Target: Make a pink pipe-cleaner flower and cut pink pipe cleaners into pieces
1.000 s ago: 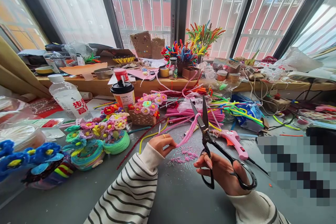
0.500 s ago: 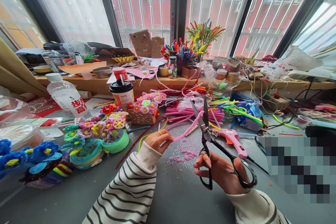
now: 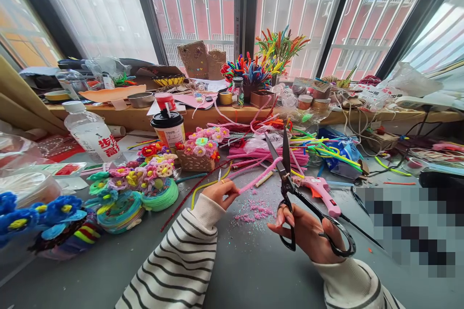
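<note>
My left hand [image 3: 220,192] pinches one end of a pink pipe cleaner [image 3: 259,175], which slants up to the right. Its far tip sits between the parted blades of black scissors [image 3: 290,188]. My right hand [image 3: 310,236] grips the scissors through their two loop handles, blades pointing up. Pink fluff clippings [image 3: 255,211] lie scattered on the grey table [image 3: 239,270] just below the pipe cleaner. Both sleeves are white with black stripes.
A pink glue gun [image 3: 321,193] lies right of the scissors. Behind are a pile of pipe cleaners [image 3: 268,157], a small flower basket [image 3: 199,152], a lidded paper cup [image 3: 168,128] and a water bottle [image 3: 92,133]. Crocheted flower pieces [image 3: 134,188] fill the left. A cluttered wooden sill [image 3: 217,113] runs below the windows.
My left hand has lifted the pipe cleaner's held end slightly and straightened it, so its tip now lies between the blades. The scissors have shifted a little to the right.
</note>
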A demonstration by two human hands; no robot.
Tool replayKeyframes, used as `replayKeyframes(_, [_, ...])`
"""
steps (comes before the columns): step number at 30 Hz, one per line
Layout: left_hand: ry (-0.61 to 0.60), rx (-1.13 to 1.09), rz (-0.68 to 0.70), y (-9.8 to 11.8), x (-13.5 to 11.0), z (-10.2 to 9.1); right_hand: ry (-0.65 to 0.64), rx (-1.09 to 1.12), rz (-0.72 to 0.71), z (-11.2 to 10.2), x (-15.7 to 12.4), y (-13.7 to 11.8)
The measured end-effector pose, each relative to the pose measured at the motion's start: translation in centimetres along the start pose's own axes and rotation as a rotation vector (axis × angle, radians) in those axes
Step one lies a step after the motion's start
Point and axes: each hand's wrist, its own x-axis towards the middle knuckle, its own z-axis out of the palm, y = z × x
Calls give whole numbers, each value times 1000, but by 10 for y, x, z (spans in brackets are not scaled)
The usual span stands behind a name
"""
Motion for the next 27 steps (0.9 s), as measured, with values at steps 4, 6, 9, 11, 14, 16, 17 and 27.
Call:
replayKeyframes(4, [80,73,-52,-7,-1,2,-52,-90,7,2,0,-1])
replayKeyframes(6, [114,102,-26,-9,-2,2,-37,-132,-16,3,-1,-2])
replayKeyframes(9, [147,130,50,-8,-3,2,-30,-144,-26,3,-1,-3])
replayKeyframes(11, [154,143,97,-6,-3,1,-33,-131,-19,3,-1,-3])
replayKeyframes(14, [144,154,134,-5,-3,0,-44,-119,-9,3,0,-4])
replayKeyframes(16, [135,158,144,-4,-2,-1,-53,-116,-4,4,1,-3])
replayKeyframes(17, [132,159,147,-4,-2,-1,-50,-114,-3,5,1,-3])
replayKeyframes(27, [166,172,72,-10,-1,2,14,-173,-87,-1,0,1])
